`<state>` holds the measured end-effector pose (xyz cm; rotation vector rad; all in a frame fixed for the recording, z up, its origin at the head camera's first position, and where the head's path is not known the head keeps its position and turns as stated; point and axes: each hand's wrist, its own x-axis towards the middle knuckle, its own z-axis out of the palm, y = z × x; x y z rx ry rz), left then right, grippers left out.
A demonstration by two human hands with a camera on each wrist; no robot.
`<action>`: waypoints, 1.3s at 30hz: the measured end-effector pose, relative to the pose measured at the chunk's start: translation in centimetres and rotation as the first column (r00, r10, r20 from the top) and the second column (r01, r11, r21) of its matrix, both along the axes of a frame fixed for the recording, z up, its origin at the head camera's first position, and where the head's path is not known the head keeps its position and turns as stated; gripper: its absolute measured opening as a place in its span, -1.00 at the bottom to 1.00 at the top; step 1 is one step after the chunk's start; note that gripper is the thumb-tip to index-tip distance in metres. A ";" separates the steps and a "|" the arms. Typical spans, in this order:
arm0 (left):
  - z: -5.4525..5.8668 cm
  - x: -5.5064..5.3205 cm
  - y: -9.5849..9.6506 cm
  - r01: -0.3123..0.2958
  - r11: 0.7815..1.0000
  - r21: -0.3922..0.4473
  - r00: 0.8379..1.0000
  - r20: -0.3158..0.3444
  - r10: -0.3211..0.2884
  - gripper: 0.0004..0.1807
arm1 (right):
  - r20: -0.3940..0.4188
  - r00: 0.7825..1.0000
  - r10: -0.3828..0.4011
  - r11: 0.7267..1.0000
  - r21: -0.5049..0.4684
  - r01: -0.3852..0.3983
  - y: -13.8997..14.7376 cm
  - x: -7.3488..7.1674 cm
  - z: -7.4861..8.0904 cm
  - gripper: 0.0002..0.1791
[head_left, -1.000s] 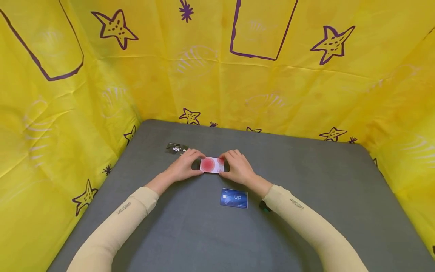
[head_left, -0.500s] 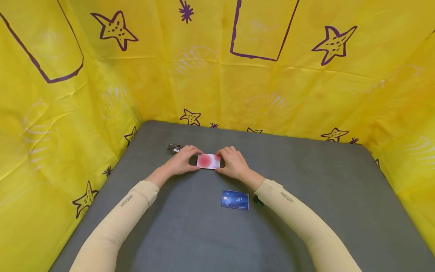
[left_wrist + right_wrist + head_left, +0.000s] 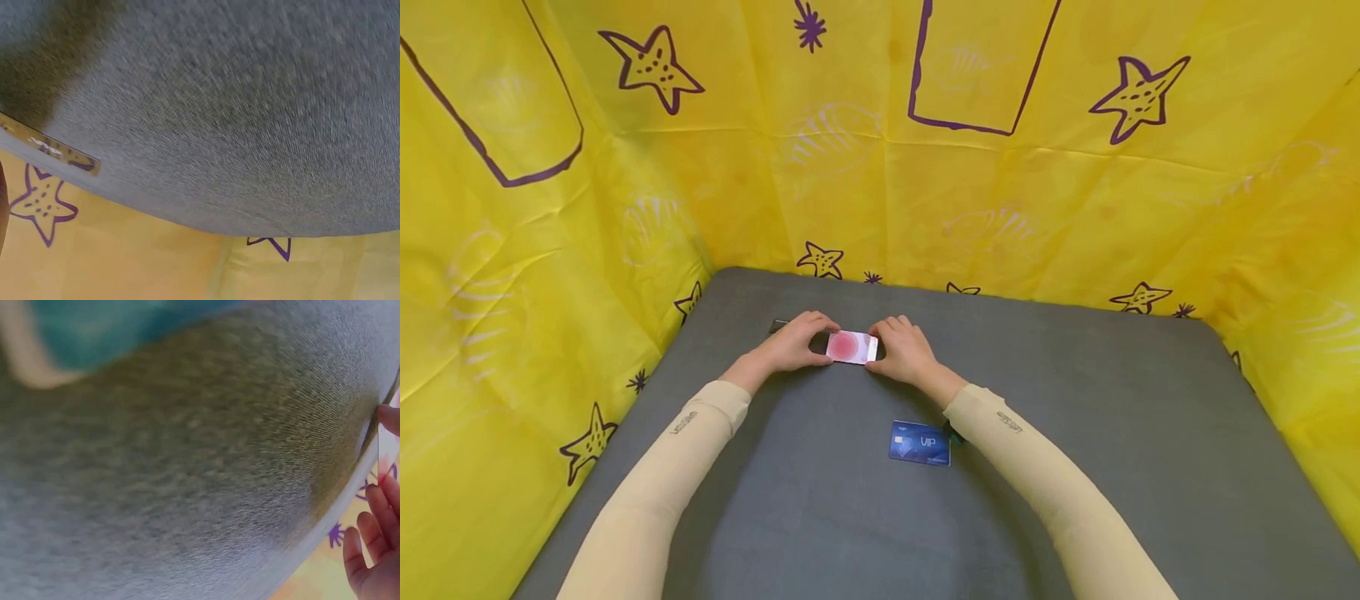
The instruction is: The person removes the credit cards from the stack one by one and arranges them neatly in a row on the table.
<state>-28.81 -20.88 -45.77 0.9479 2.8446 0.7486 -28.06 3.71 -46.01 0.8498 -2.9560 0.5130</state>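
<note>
Pinching a glossy pink-and-white rectangular card [image 3: 848, 347], mid-frame.
Holding opposite ends in narrow grip of left hand [image 3: 793, 343] and right hand [image 3: 906, 351], probably for even support.

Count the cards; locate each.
3: a pink card between left hand and right hand, a blue card lying alone on the table, a dark card partly hidden behind the left hand. Others may be hidden.
</note>
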 end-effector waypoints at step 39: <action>0.1 -2.6 -2.3 -0.031 0.998 -0.059 0.982 0.183 0.042 -0.46 | 0.196 0.979 -0.058 0.998 -0.005 0.060 -2.9 -2.0 -0.2 -0.46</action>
